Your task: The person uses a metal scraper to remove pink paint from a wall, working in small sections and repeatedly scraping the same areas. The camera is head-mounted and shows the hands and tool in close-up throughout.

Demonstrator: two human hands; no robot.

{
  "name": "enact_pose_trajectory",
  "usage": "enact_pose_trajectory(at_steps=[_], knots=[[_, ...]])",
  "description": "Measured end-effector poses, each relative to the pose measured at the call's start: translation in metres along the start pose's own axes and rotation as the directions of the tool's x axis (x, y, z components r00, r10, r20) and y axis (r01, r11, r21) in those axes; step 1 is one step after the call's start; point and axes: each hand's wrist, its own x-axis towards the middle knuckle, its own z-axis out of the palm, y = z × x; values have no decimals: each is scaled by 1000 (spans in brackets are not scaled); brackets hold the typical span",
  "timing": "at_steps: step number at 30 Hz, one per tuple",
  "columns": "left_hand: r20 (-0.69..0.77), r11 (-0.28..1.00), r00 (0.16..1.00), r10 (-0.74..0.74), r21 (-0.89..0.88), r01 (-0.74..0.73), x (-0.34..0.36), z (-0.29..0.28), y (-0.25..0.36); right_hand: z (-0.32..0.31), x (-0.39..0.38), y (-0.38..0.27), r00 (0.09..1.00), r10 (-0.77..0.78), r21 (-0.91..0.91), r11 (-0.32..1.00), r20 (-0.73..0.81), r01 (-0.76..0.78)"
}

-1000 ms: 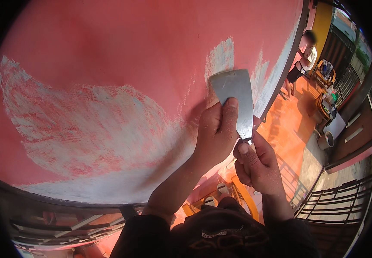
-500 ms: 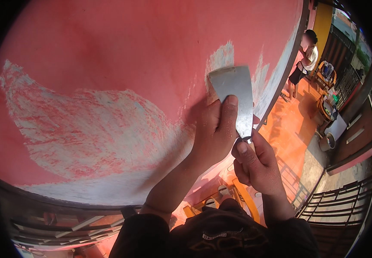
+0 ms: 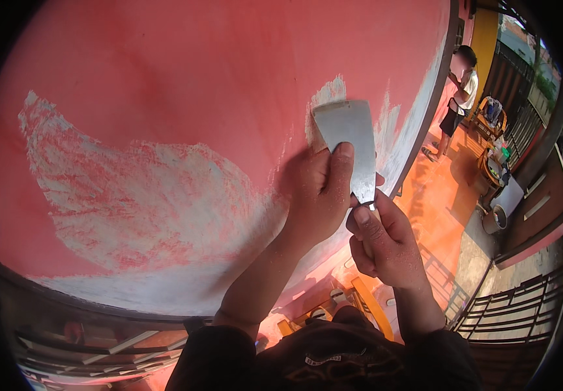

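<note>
A wide metal paint scraper (image 3: pixel 348 124) is held up against the pink wall (image 3: pixel 223 72), its broad edge at a scraped pale patch. My left hand (image 3: pixel 324 192) grips the blade, thumb lying flat on its face and the other fingers behind it. Lower down, my right hand (image 3: pixel 386 241) is closed round the handle, thumb pressed near the collar; most of the handle is hidden. To the left spreads a large scraped patch (image 3: pixel 144 195), whitish with streaks of pink.
An orange wooden stool or chair (image 3: pixel 369 303) is below me, partly hidden. A person (image 3: pixel 461 94) stands at the wall's far end on the orange floor (image 3: pixel 438 202). Chairs with items (image 3: pixel 490 117), a bucket (image 3: pixel 494 220) and a dark metal railing (image 3: pixel 516 306) are at the right.
The scraper and both hands have shifted very slightly left in the picture. The view itself has moved a little, and the grip looks the same.
</note>
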Motion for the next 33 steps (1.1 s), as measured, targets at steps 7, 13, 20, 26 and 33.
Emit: enact_pose_trajectory(at_steps=[7,13,20,26,33], knots=[[0,998,999,-55,-17,55,-7,4,-1,-2,-8,-4,998,48,-31,998,-29,-49],[-30,997,996,-80,-17,79,-8,5,0,-4,-10,3,1000,21,-10,1000,2,-21],[-31,998,999,-20,55,21,-5,1,0,-5,-6,2,999,15,20,1000,40,-15],[-48,995,999,-15,99,20,-1,1,13,-4,3,1,999,-9,-33,999,42,11],[-65,996,994,-83,-46,80,-5,11,15,-9,-1,-4,997,-12,-20,1000,75,14]])
